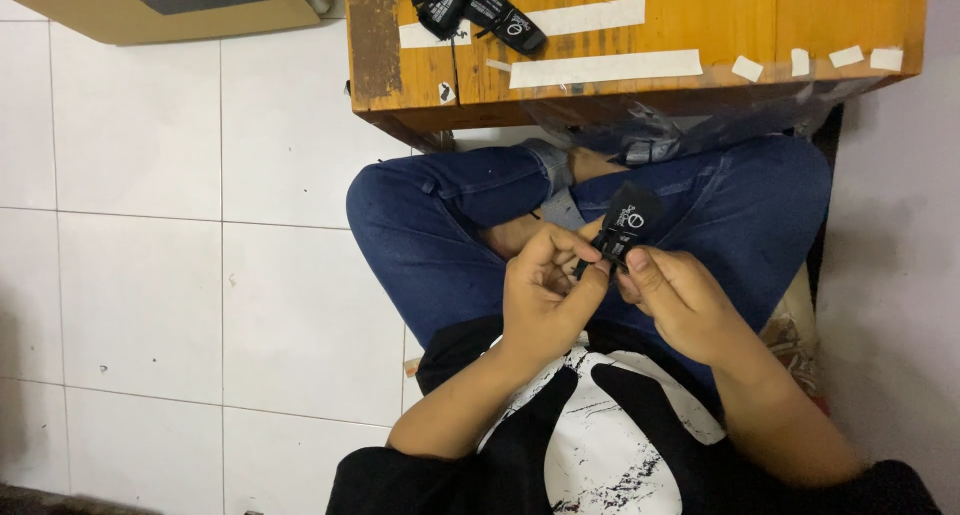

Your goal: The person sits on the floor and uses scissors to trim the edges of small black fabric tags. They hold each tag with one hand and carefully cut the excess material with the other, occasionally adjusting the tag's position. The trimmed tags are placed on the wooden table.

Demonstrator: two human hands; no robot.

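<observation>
Black tag [627,220]: pinched at its lower end between left hand [545,295] and right hand [680,300], both grips closed on it; remainder stood above the fingertips.

Hands and tag at centre frame, low table above

The left hand [545,295] and right hand [675,300] meet over the crossed legs [450,215], pinching a tag [625,225] between them. More tags [480,10] and tape strips [605,68] lie on the wooden table [700,15] at the top; a cardboard box [150,5] sits upper left.

Blue jeans, cuffs rolled; black-white printed shirt; bare forearms.
</observation>
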